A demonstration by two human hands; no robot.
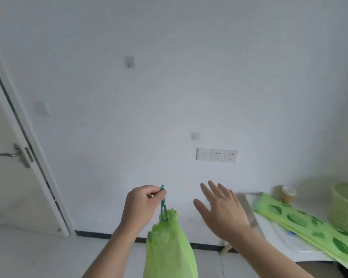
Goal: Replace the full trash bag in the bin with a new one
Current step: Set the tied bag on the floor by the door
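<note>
White wall fills most of our view, with a triple socket panel as our landmark. Below and left of that panel, our left hand pinches the teal drawstring of the green trash bag, its fingers curled round the loop, and the bag hangs straight down from it. Just below the panel, our right hand is spread, fingers straight, holding nothing. Right of the panel and lower, a worktop carries a green patterned bag pack, paper cups and a green basket. Far left of the panel stands a door.
</note>
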